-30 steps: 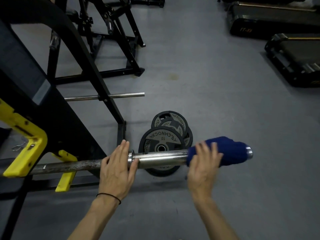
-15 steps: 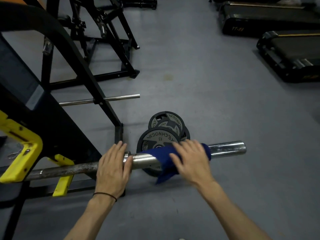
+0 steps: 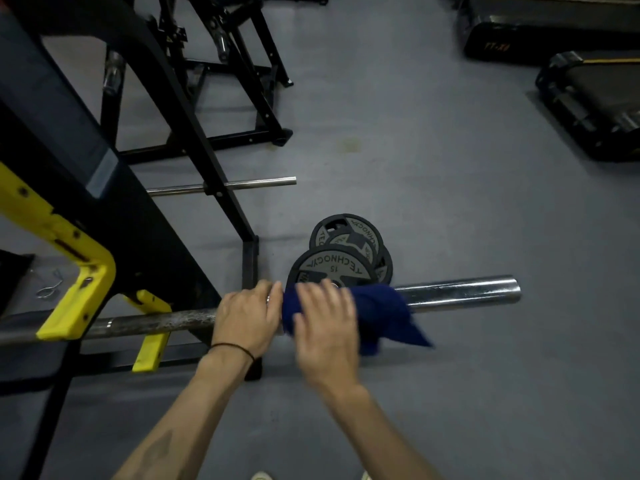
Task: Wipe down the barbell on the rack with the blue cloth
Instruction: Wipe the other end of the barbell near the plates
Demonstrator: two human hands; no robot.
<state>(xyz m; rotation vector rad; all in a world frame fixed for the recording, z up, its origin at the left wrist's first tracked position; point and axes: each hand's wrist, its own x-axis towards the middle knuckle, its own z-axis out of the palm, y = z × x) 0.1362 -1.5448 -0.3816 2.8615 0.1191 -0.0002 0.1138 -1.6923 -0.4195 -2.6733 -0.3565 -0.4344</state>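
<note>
Since the earlier frames, right hand (image 3: pixel 325 327) and cloth (image 3: pixel 377 317) have been travelling inward along the bar (image 3: pixel 457 292) — from the sleeve's outer end to its inner end — so that the chrome sleeve is now lying bare to the right. Cloth is wrapping the sleeve just beside the left hand (image 3: pixel 247 315), with one corner hanging loose below on the right. Right hand is pressing down on the cloth, fingers lying together over the top; motion blur is hiding whether they curl under, so the grip cannot be told. Left hand is resting on the bar at the collar, fingers together and bent over the far side, thumb out of sight; a black band is circling its wrist. Bar is sitting across the rack (image 3: pixel 145 237), in a yellow hook (image 3: pixel 74 271) at left. Plates (image 3: pixel 334 268) are lying stacked on the grey floor (image 3: pixel 415 168) behind the sleeve.
</note>
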